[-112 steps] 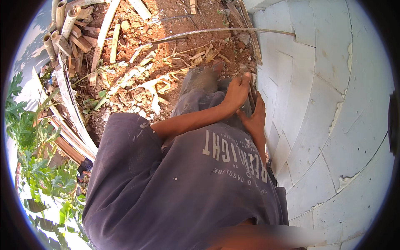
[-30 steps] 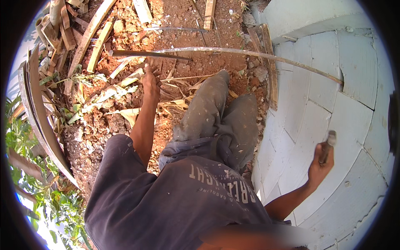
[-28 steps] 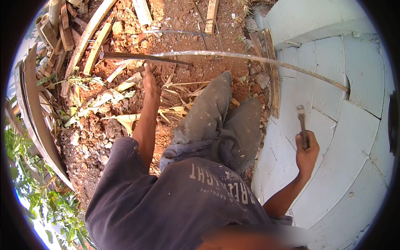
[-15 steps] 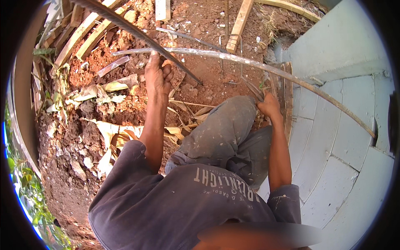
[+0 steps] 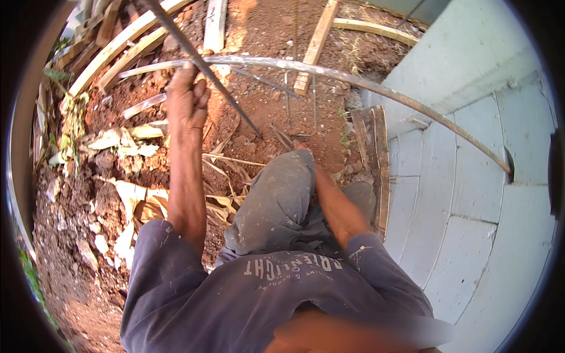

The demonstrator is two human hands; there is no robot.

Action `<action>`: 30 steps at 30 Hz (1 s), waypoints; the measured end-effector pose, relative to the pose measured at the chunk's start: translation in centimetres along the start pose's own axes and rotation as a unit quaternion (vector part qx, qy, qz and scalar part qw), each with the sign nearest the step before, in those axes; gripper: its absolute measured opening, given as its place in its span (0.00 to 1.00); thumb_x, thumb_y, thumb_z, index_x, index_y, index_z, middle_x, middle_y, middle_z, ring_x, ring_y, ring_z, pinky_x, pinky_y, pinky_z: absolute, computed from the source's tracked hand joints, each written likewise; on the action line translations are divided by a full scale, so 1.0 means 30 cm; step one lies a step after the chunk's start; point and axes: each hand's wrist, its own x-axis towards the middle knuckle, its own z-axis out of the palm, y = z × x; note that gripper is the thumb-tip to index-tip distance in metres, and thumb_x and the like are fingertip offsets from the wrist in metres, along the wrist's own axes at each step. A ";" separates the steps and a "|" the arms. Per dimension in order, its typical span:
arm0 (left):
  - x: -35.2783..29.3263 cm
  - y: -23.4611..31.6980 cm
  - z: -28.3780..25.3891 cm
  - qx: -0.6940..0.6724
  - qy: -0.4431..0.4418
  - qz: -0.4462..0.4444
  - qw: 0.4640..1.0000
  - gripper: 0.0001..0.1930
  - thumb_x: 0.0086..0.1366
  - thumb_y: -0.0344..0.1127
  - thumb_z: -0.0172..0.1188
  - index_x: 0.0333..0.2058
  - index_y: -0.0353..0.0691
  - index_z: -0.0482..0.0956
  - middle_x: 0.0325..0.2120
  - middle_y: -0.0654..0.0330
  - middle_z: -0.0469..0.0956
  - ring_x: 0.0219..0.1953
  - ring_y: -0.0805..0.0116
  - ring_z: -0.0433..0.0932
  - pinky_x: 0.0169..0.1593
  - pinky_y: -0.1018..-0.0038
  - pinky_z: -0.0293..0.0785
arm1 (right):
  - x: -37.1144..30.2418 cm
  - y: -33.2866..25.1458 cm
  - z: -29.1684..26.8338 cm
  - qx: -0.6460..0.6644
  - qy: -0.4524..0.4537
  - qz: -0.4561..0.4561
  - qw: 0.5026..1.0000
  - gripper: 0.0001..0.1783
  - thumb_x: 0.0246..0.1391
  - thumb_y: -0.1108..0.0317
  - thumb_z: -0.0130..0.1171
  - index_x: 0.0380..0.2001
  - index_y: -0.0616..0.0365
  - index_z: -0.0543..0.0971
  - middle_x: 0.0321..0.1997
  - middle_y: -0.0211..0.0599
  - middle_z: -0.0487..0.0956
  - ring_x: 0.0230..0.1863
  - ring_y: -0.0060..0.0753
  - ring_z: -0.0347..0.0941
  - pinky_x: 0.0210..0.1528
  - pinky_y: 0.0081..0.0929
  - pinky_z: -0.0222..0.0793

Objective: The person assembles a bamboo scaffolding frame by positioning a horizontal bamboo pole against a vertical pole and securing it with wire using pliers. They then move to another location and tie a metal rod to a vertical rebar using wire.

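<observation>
My left hand (image 5: 187, 97) is closed, its fingers curled. Its thumb tip lies against a long, thin pole (image 5: 353, 79) with white splotches, near where a dark ribbed steel bar (image 5: 223, 89) crosses it. What the curled fingers hold, if anything, I cannot make out. The bar slants down to the soil. Partly hidden by my raised knee (image 5: 276, 182), my right hand (image 5: 302, 146) is closed on a pair of pincers (image 5: 282, 136), two dark metal arms of which stick out toward the bar's lower end.
Pale grey block wall and paving (image 5: 459, 170) lie on the right, where the pole ends. Upright planks (image 5: 379, 159) border them. Wooden battens (image 5: 316, 47) lie on the red soil, several more piled at upper left. Dry leaves (image 5: 135, 200) and rubble cover the left.
My right hand has moved left with the pincers, to behind my knee and nearer the steel bar. My left hand stays by the crossing of pole and bar. The whole view has shifted.
</observation>
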 end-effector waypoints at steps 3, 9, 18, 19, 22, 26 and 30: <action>0.048 0.150 0.014 0.034 -0.076 0.072 0.994 0.12 0.66 0.39 0.58 0.42 0.37 0.74 0.31 0.65 0.78 0.21 0.86 0.69 0.18 0.89 0.59 | -0.014 0.005 0.073 0.025 0.001 0.011 1.000 0.23 0.49 0.61 0.56 0.46 0.65 0.74 0.44 0.60 0.77 0.50 0.59 0.74 0.50 0.45 0.69; 0.054 0.100 0.098 0.030 -0.021 0.075 0.996 0.08 0.65 0.37 0.59 0.35 0.40 0.75 0.25 0.65 0.78 0.15 0.86 0.67 0.15 0.88 0.60 | -0.051 0.059 0.136 0.076 0.050 0.016 0.996 0.23 0.51 0.60 0.54 0.45 0.67 0.74 0.45 0.61 0.77 0.50 0.59 0.73 0.51 0.46 0.69; 0.101 0.045 -0.022 0.067 -0.045 0.001 0.997 0.11 0.66 0.38 0.57 0.39 0.35 0.76 0.32 0.57 0.80 0.26 0.73 0.78 0.29 0.76 0.81 | -0.178 -0.090 0.013 0.132 0.077 0.192 0.970 0.24 0.54 0.57 0.51 0.44 0.70 0.74 0.50 0.64 0.74 0.54 0.60 0.71 0.52 0.47 0.69; 0.077 0.037 0.013 0.054 -0.042 -0.010 0.998 0.11 0.66 0.38 0.57 0.39 0.35 0.76 0.33 0.56 0.80 0.27 0.72 0.79 0.30 0.75 0.82 | -0.171 -0.060 0.019 0.142 0.078 0.187 0.969 0.24 0.54 0.57 0.51 0.45 0.69 0.74 0.50 0.63 0.74 0.54 0.60 0.71 0.52 0.47 0.68; 0.138 -0.037 -0.025 0.050 -0.017 -0.036 0.998 0.10 0.67 0.38 0.55 0.37 0.37 0.77 0.30 0.56 0.81 0.25 0.76 0.78 0.19 0.83 0.67 | -0.178 -0.017 0.044 0.170 0.059 0.141 0.973 0.23 0.54 0.57 0.51 0.45 0.66 0.75 0.49 0.60 0.75 0.53 0.59 0.71 0.51 0.46 0.67; 0.102 -0.071 -0.017 0.046 -0.016 -0.052 0.997 0.09 0.68 0.38 0.55 0.34 0.39 0.76 0.28 0.57 0.81 0.13 0.86 0.64 0.11 0.87 0.45 | -0.150 0.024 0.105 0.232 0.155 -0.039 0.960 0.20 0.56 0.57 0.51 0.45 0.60 0.76 0.45 0.54 0.78 0.48 0.56 0.74 0.49 0.42 0.67; 0.111 -0.081 -0.073 0.011 -0.049 -0.065 0.997 0.07 0.67 0.36 0.56 0.33 0.39 0.75 0.27 0.59 0.80 0.10 0.87 0.56 0.10 0.87 0.42 | -0.070 0.045 0.206 0.228 0.166 -0.098 0.955 0.19 0.57 0.58 0.51 0.45 0.59 0.77 0.43 0.50 0.79 0.45 0.51 0.74 0.47 0.40 0.67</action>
